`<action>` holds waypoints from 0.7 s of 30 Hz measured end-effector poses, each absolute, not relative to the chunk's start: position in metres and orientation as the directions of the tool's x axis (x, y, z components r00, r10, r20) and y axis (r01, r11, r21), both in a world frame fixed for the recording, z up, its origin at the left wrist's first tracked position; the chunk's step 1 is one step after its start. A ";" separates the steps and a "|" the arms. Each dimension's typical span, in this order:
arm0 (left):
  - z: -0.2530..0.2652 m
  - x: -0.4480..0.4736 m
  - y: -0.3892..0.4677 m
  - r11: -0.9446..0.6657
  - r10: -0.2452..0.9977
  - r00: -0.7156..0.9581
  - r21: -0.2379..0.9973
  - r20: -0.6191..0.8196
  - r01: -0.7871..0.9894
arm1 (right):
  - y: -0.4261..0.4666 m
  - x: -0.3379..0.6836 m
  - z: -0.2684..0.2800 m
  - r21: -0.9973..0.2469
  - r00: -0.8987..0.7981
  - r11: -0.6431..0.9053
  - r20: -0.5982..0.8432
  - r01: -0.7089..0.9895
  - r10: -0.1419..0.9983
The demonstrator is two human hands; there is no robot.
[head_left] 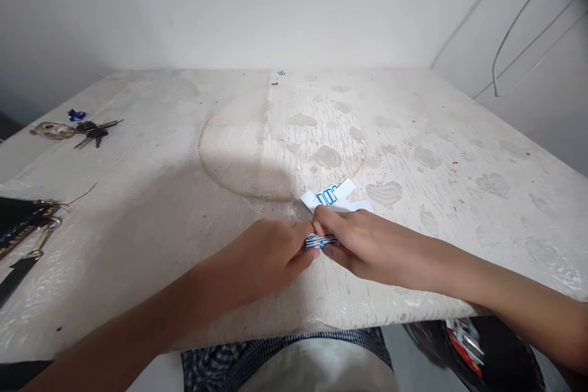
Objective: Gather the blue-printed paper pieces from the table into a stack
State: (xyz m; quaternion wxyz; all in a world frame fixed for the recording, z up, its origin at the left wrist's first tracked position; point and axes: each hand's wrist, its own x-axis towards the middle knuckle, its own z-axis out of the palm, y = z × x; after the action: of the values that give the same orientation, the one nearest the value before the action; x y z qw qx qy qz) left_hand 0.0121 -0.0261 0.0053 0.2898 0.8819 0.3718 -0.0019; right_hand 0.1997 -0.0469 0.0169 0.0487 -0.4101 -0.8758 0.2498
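Near the table's front edge, my left hand (270,254) and my right hand (356,244) meet around a small blue-and-white striped bundle (316,241). It looks like tightly layered paper. The fingers of both hands are pinched on it from either side and cover its ends. Just beyond my right hand lie white paper strips (348,188), crossing one another. Among them is a piece with blue printed outlines (327,196). My right fingers hide part of these strips, and whether they touch them is unclear.
Keys (94,130) with a beige fob (54,130) and a crumpled blue wrapper (76,115) lie at the left. A black pouch (25,223) with a strap is nearer. Below the table's right front, a black bag (500,349) contains wrappers. Plastic covers the table (220,98).
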 end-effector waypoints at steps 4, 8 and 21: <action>-0.002 0.017 -0.028 -0.739 0.604 0.781 0.256 -0.158 0.623 | -0.041 0.210 0.025 -0.556 -0.655 0.481 -0.159 0.678 0.739; -0.006 0.019 -0.026 -0.773 0.587 0.788 0.161 -0.183 0.613 | -0.016 0.236 0.032 -0.443 -0.521 0.450 -0.046 0.775 0.852; -0.003 0.018 -0.026 -0.778 0.584 0.787 0.139 -0.198 0.613 | 0.015 0.237 0.007 -0.531 -0.618 0.513 -0.026 0.675 0.786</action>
State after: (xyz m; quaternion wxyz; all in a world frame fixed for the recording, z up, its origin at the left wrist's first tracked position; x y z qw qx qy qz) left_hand 0.0183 -0.0260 -0.0030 0.0984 0.9401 0.3183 -0.0717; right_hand 0.2373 0.0147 0.0071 0.1097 -0.4233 -0.8627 0.2539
